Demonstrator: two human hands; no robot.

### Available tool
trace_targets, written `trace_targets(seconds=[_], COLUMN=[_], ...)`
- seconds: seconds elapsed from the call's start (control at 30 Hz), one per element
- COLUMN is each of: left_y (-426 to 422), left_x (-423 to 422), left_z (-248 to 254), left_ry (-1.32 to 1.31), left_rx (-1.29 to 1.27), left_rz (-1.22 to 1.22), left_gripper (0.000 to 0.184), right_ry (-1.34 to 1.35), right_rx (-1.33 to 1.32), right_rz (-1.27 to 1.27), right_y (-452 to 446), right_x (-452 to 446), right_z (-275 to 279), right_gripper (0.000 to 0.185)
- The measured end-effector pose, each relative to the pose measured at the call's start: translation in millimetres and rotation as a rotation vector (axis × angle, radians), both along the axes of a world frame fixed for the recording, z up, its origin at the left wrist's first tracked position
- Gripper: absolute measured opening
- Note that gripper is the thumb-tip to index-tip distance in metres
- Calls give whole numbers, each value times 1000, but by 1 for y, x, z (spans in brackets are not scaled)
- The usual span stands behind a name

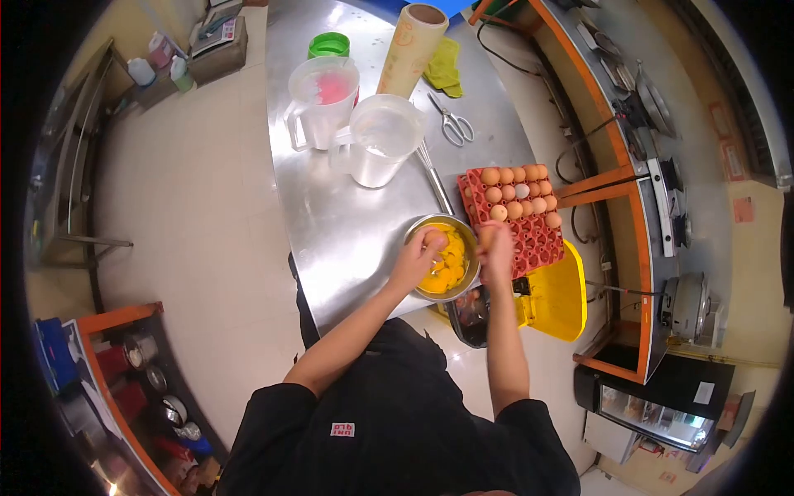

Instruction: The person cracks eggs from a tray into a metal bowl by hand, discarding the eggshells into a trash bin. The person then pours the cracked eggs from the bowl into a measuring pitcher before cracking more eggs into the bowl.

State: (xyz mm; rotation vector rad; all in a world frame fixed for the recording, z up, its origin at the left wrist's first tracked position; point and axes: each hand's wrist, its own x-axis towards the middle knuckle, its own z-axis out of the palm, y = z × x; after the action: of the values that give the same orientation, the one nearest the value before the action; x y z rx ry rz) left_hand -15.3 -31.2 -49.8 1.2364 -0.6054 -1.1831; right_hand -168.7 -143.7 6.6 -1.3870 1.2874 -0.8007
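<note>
Head view, left hand (418, 259) grasping egg (434, 240) over bowl (445, 296) near table (331, 248) edge, right hand (498, 255) beside bowl, grip unclear.

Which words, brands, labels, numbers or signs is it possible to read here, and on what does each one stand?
"UNI QLO", upside down in this view: on the small white-and-red tag of the black short-sleeved top.
Orange print on the tall cream-coloured roll: too blurred to read.
White rectangular label on the black glass-fronted cabinet: too small to read.
Pinkish paper on the wall: no readable text.
</note>
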Motion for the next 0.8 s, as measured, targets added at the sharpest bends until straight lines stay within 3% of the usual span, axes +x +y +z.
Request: trace_targets(seconds=[0.03, 0.07, 0.13, 0.23, 0.33, 0.5, 0.63, 0.8], left_y=[-1, 0, 0, 4, 3, 4, 2, 3], left_x=[-3, -5, -4, 2, 0, 5, 9, 13], left_z=[4, 8, 7, 5, 6, 14, 4, -3], left_ry=[-26, -54, -84, -100, -141, -121, -54, -24], left_rx=[11, 23, 32, 33, 53, 62, 39, 13], left_rz=[8, 16, 22, 22, 33, 35, 64, 87], left_gripper=[42, 43, 43, 43, 43, 41, 39, 38], right_ry=[96, 66, 12, -128, -15, -120, 183, 412], right_rx=[-132, 116, 223, 183, 117, 260, -100, -243], right_rz=[101, 147, 90, -40, 96, -5, 118, 280], right_y=[11, 21, 33, 26, 36, 34, 31, 38], right_x=[11, 26, 38, 35, 45, 35, 25, 20], right_z=[-22, -22, -9, -16, -16, -18, -49, -43], right_gripper=[32, 26, 28, 27, 24, 20, 18, 34])
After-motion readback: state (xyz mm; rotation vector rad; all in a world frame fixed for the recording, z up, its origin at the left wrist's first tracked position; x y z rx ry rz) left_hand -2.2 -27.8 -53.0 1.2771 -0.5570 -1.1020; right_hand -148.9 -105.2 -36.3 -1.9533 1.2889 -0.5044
